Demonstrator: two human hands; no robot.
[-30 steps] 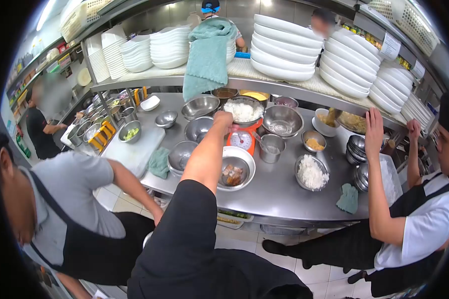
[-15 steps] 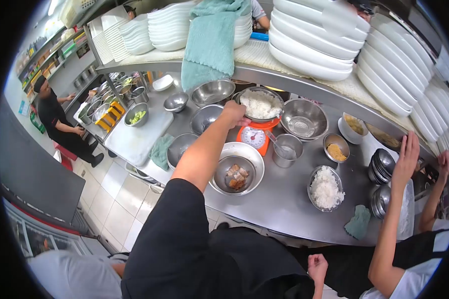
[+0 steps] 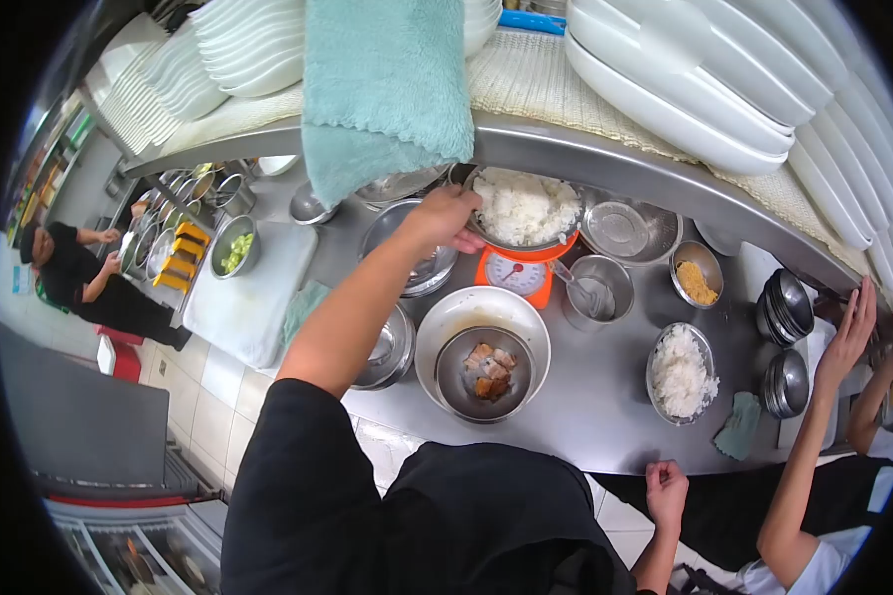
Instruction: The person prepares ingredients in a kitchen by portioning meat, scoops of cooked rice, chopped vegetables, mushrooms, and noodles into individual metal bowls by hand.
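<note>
Left hand (image 3: 445, 218) pinched the rice bowl (image 3: 524, 208) rim on one orange scale (image 3: 514, 275); right hand unseen; no readable labels.

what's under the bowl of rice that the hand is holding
The bowl of rice sits on an orange kitchen scale, whose dial shows in front. The left hand has its grip on the rim. The scale's platform is covered by the bowl.

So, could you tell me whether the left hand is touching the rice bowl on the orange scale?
Touching. The head view shows the left hand with fingers curled over the near rim of the rice bowl sitting on the orange scale.
</note>
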